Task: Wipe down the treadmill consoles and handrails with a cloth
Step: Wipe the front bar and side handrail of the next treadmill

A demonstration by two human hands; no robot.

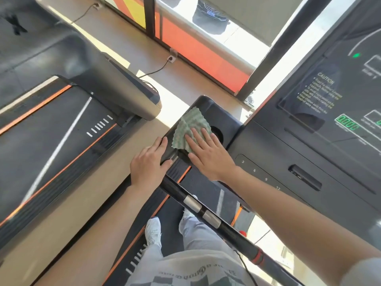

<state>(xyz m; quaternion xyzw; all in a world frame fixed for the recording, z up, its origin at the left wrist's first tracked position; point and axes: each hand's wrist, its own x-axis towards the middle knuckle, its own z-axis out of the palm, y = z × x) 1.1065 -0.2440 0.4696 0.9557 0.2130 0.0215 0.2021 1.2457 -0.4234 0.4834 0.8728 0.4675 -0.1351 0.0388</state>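
Green-and-white wavy-striped cloth (190,122) lies spread on the black plastic side tray (208,106) at the left end of the dark treadmill console panel (292,149). The right hand (208,153) is flat on it, fingers straight and together, pressing down, not gripping. The left hand (148,164) braces the tray's outer edge, fingers fairly straight along the rim, thumb at the near corner, holding nothing else. Step in hand looks like wiping the tray. To do it well: keep the palm flat so the cloth stays spread, sweep to the far corner and over the raised rim, then bunch a fold and push it down into the round cup-holder recess (218,132), which a flat wipe would likely skip. The recess is partly covered by cloth and fingers; the visible part is dark, nothing seen inside. The narrow rectangular slot (305,179) lower on the panel is too dark to tell its contents. The black handrail with silver grip pads (206,213) runs below the hands, probably next.
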